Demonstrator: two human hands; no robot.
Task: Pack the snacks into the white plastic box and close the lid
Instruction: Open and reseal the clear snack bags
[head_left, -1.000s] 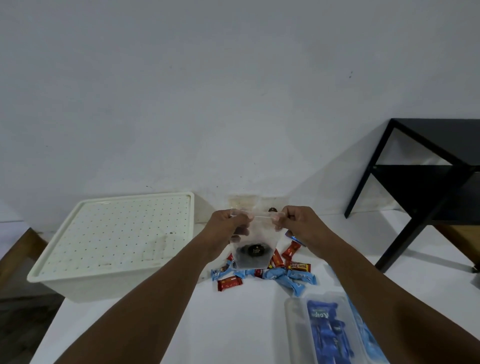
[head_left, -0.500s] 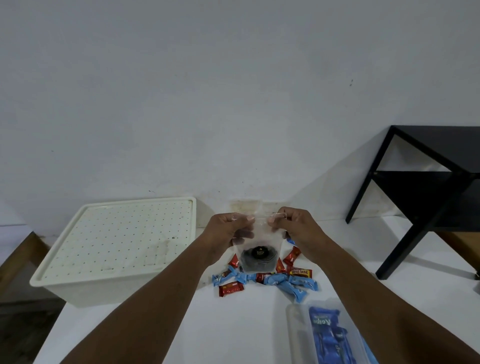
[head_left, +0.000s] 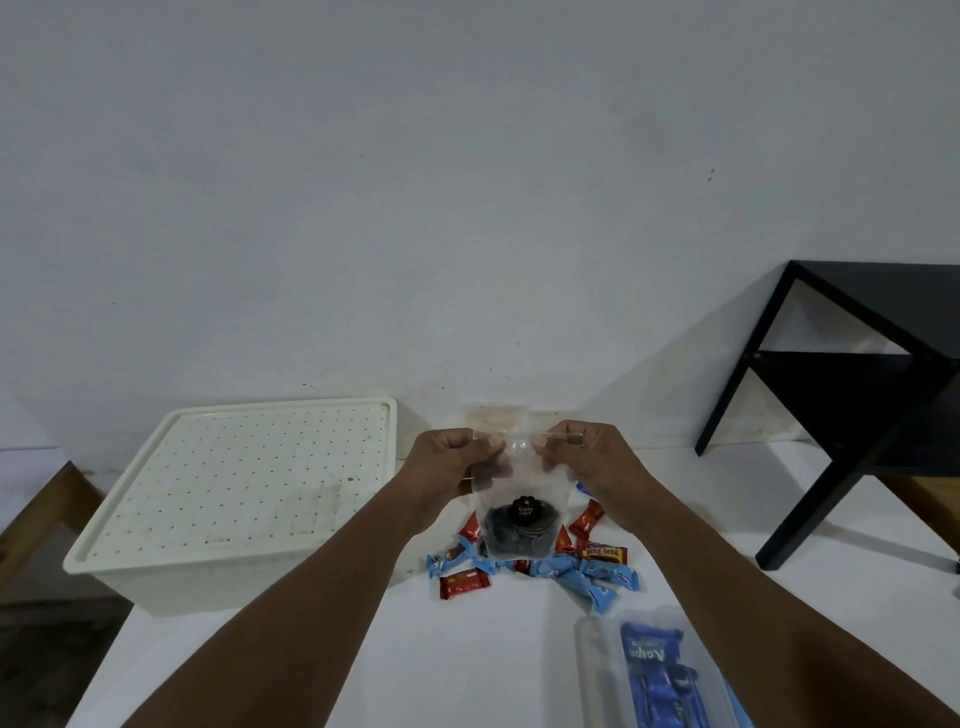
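Note:
I hold a clear plastic pouch (head_left: 519, 493) with dark snacks in its bottom upright above the table. My left hand (head_left: 451, 465) pinches its top edge on the left and my right hand (head_left: 587, 457) pinches it on the right, thumbs nearly meeting. Under the pouch lies a pile of red and blue wrapped snacks (head_left: 582, 564). The white plastic box (head_left: 239, 519) stands at the left with its perforated lid shut on it.
A clear container holding blue packets (head_left: 649, 670) sits at the near right on the white table (head_left: 467, 654). A black side table (head_left: 857, 384) stands at the right against the white wall. A wooden piece (head_left: 36, 519) shows at the far left.
My two hands have drawn closer together along the pouch's top edge. The view has shifted slightly, and the pouch stays held above the snack pile.

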